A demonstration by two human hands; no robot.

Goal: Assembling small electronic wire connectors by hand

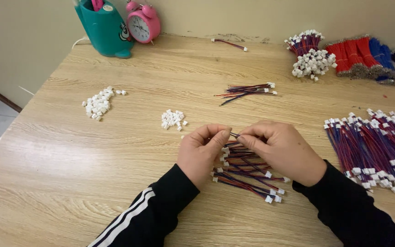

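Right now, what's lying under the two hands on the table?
Under the left hand and right hand lies a loose pile of red-blue wires with white connectors. Its upper part is covered by the fingers.

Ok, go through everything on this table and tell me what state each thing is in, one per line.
Left hand: pinching a wire end.
Right hand: pinching the same wire.
Wire pile under the hands: loose, crisscrossed.
Small pile of white connectors: loose, untouched.
Larger pile of white connectors: scattered.
Wire leads at right: laid in rows.
Pink alarm clock: upright.
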